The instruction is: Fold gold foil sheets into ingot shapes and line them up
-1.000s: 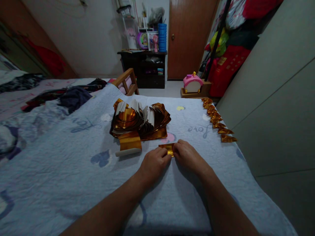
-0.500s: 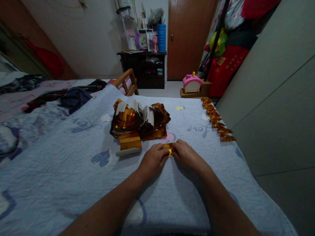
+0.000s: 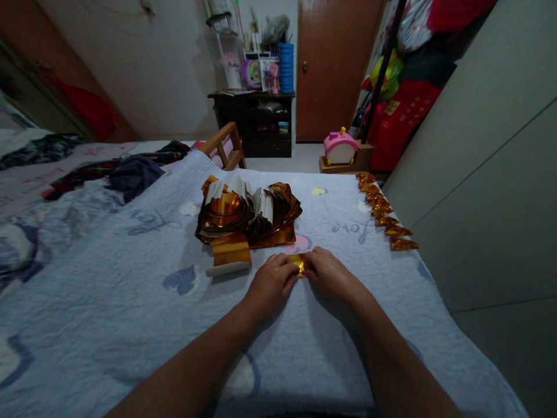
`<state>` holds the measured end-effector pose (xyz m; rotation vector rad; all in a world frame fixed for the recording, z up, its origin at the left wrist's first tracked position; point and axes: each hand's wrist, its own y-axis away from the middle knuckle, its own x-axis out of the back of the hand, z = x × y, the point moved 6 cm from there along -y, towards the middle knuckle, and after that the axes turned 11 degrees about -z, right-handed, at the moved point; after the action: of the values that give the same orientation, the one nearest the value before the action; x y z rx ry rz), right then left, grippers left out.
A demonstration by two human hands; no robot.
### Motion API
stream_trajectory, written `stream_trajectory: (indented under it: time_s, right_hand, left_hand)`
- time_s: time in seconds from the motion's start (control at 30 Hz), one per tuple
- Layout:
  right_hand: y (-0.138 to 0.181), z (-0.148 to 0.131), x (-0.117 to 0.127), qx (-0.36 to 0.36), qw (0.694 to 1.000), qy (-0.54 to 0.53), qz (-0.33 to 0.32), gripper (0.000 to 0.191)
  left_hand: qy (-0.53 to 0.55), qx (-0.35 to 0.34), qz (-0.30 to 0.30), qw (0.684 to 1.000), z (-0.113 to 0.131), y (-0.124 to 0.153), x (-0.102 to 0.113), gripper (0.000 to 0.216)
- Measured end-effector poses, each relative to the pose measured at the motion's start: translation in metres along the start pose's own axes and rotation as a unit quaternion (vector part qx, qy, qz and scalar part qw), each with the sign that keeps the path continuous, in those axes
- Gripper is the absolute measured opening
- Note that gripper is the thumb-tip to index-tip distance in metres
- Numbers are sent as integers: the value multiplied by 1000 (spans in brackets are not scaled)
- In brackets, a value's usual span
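Gold foil [image 3: 299,259] is pinched in the nearly closed fingers [image 3: 288,270] of left hand [image 3: 268,281] and right hand [image 3: 331,273]. Sheets [image 3: 249,216] are piled beyond the fingers.

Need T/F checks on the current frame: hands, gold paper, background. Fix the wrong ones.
1. The left hand and right hand both hold the gold strip. True.
2. The folded gold pieces lie left of the curled gold stack. False: the folded gold pieces lie right of it.
3. The loose gold sheet is nearer the left hand. True.
4. The pink toy stands on the blue cover. False: the pink toy stands beyond it.
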<state>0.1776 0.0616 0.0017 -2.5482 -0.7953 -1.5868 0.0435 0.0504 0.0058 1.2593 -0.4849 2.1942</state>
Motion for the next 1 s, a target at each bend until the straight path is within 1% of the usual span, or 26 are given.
stream_trajectory:
  time_s: [0.3,0.4,0.47,0.53,0.63,0.73,0.87,1.0]
  right_hand:
    - [-3,4,-2,0,1000,-18,7,15]
    - [-3,4,-3,1,1000,-17,15,16]
    - [-3,5,-3,-6,1000,-11,22,15]
    - [-4,6,-4,-15,1000,-7,27,15]
    - [-5,7,-5,-17,999,1,27,15]
    - [-5,7,-6,-17,1000,14,21,17]
    - [-5,7,-7,-24,999,24,19,16]
    - [-5,7,-8,-27,999,27,23,14]
  left_hand:
    - [-137,-19,-16,990,7,4,0,14]
    - [-216,-41,-14,975,18,6,-3,16]
    - [-259,-63,-18,964,28,9,-10,16]
    - [-284,-67,-18,956,35,13,-17,19]
    - [-291,-51,-12,955,38,16,-24,22]
    - [-288,-41,2,957,37,17,-23,21]
    - [-290,-75,20,954,43,19,-18,17]
    - [-293,-93,10,951,48,23,-22,21]
